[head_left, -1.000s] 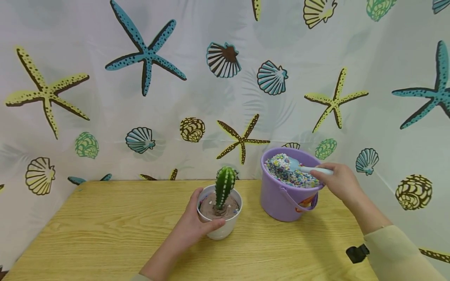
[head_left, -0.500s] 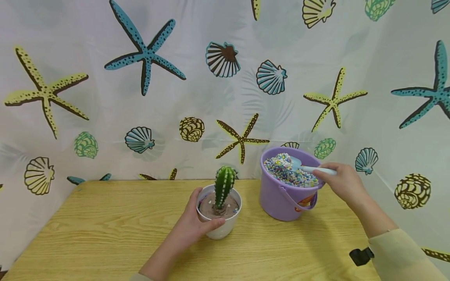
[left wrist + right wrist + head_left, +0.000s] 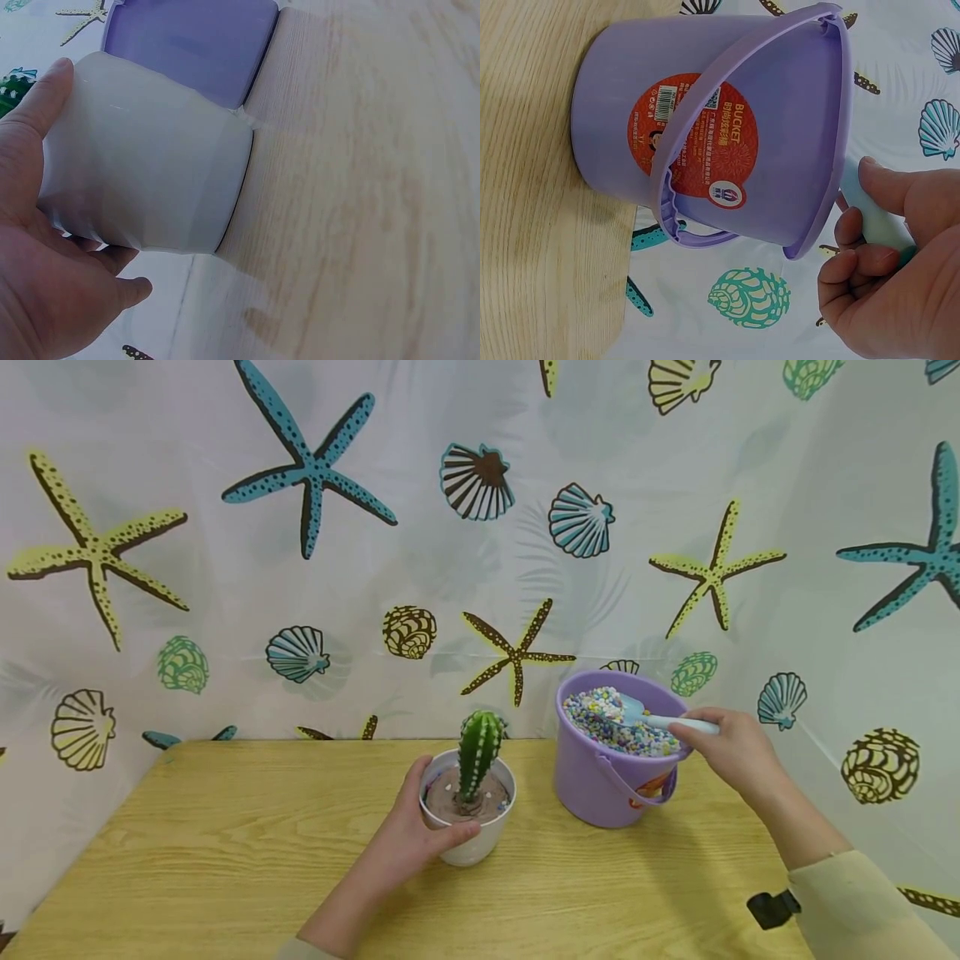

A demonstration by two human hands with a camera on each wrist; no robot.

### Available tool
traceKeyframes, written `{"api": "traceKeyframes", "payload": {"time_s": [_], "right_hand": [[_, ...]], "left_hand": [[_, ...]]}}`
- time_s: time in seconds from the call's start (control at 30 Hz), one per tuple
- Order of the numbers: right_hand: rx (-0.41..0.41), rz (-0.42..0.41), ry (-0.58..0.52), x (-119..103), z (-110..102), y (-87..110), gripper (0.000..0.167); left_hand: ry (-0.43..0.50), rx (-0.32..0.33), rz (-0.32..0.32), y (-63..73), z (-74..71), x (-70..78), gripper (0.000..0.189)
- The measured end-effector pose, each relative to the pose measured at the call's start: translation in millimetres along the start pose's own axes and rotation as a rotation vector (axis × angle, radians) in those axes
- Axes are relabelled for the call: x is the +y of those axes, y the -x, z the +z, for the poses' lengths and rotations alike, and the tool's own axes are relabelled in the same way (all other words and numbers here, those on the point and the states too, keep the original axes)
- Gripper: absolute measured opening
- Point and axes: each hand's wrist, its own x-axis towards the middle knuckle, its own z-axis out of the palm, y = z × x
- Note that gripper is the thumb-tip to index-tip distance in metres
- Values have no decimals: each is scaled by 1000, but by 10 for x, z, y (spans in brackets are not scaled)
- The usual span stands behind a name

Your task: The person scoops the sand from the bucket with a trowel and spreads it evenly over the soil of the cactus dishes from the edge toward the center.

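Observation:
A white pot (image 3: 474,846) with a green cactus (image 3: 480,752) set in brown soil stands on the table. My left hand (image 3: 408,831) grips the pot from its left side, thumb across the front near the rim; in the left wrist view the fingers (image 3: 112,259) wrap under the pot wall (image 3: 150,150). To the right, a purple bucket (image 3: 596,785) holds many small coloured beads (image 3: 637,741). My right hand (image 3: 731,747) holds the handle of a light blue scoop (image 3: 660,722) over the bucket's rim. White and coloured beads are heaped at the scoop's blade, which is partly hidden among them.
The wooden table (image 3: 225,852) runs back to a white cloth (image 3: 360,568) printed with starfish and shells. The bucket's handle (image 3: 705,82) hangs down over a red label (image 3: 705,142) on its side. A black strap piece (image 3: 772,910) hangs by the right sleeve.
Between one second and half a second ago, the right hand and scoop shifted slightly right. The left hand and the pot have kept their places; the head view tilted very slightly.

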Motion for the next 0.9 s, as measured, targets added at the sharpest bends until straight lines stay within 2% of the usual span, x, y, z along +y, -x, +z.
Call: {"api": "traceKeyframes", "payload": {"time_s": [0.23, 0.6, 0.9], "right_hand": [[7, -2, 9, 14, 13, -1, 52], [10, 13, 4, -25, -38, 48, 59], [19, -13, 13, -80, -77, 107, 59]], "left_hand": [[5, 3, 3, -4, 3, 6, 126], [-9, 5, -8, 9, 0, 14, 127], [-24, 7, -9, 15, 2, 20, 127]]}}
